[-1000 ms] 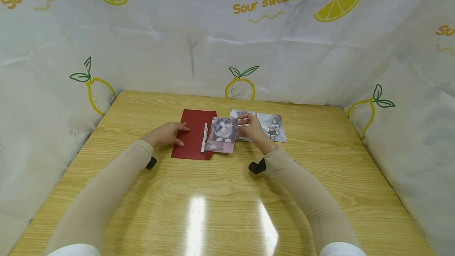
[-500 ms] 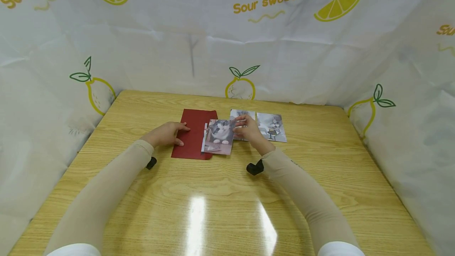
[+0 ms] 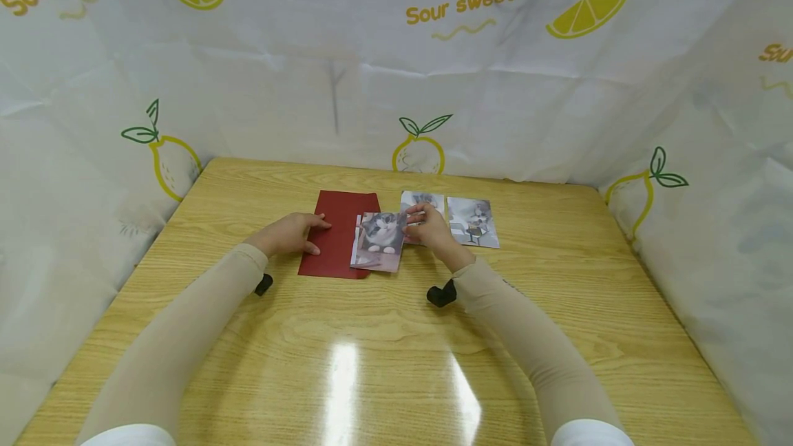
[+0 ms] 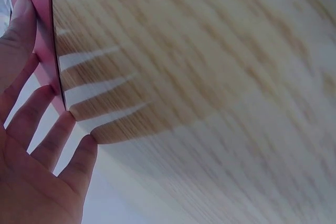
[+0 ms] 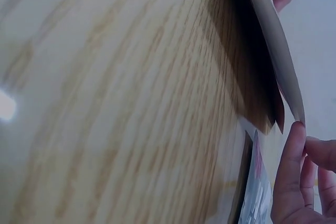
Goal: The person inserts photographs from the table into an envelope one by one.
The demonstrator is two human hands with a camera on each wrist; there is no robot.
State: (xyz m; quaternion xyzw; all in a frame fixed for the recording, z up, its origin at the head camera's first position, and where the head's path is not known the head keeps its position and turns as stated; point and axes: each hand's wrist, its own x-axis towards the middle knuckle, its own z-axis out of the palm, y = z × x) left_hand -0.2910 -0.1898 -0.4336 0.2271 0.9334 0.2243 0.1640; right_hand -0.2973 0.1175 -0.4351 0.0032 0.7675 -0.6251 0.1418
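Near the far side of the bench (image 3: 396, 336), a red folder (image 3: 334, 253) lies with its left part under the left hand (image 3: 291, 234), whose fingers are spread and rest on it, gripping nothing. The right hand (image 3: 431, 229) pinches the right edge of a cat photo (image 3: 381, 243) between thumb and fingers, holding that edge raised off the bench. The photo overlaps the folder's right part, with a pale strip (image 3: 356, 241) showing along its left edge. Behind the right hand lies a second photo (image 3: 423, 197), partly hidden, and just right of that a third photo (image 3: 473, 219).
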